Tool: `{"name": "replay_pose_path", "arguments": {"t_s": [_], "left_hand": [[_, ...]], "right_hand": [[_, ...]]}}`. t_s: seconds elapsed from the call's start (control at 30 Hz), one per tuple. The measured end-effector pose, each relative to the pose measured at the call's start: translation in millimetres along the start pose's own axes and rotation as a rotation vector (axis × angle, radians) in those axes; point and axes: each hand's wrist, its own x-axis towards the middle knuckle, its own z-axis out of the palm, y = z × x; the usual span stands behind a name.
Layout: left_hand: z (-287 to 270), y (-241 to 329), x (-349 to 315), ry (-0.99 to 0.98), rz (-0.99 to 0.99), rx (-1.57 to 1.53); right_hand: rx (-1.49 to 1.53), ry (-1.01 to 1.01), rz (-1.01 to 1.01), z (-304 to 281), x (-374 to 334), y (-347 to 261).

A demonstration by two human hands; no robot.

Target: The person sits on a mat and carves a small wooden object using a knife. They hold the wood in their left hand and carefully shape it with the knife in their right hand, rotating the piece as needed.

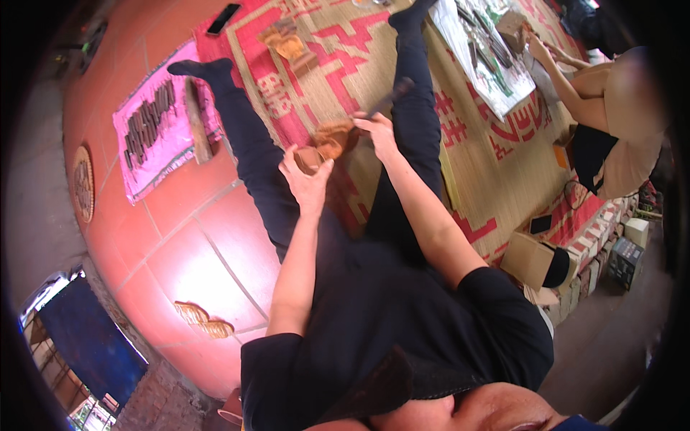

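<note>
Between my stretched-out legs, my left hand (pixel 307 177) grips the squared base of a carved wooden figure (pixel 331 145), orange-brown in colour. My right hand (pixel 379 135) is closed around a slim dark carving tool (pixel 388 99) at the figure's far end. The tool's outer end points up and to the right and is blurred. Its tip at the wood is too blurred to make out. Beyond my hands, a second carved wooden figure (pixel 289 49) with a similar block base lies on the patterned mat (pixel 345 68).
At left, a pink cloth (pixel 136 176) bears a row of dark chisels (pixel 149 123) and a wooden mallet (pixel 196 122). A phone (pixel 223 19) lies at the mat's far edge. On the right, a co-worker's hand (pixel 535 49) is at a wooden block (pixel 512 30), beside tools on a white sheet (pixel 514 90).
</note>
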Motion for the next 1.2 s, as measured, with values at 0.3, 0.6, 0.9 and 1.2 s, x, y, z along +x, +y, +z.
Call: {"name": "replay_pose_path", "arguments": {"t_s": [0.3, 0.6, 0.9, 1.2], "left_hand": [[-3.0, 14.6, -0.7, -0.033, -0.040, 0.022], [0.6, 7.9, -2.9, -0.032, -0.026, 0.036], [2.5, 5.4, -2.5, -0.040, 0.019, 0.074], [0.7, 5.8, -4.6, -0.032, 0.024, 0.062]], "right_hand": [[-0.144, -0.083, -0.104, 7.6, -2.4, -5.5], [0.079, 0.013, -0.108, 10.3, -1.6, -6.3], [-0.023, -0.018, -0.181, 10.6, 0.0, -5.5], [0.010, -0.024, -0.122, 14.4, -4.3, -11.0]]}}
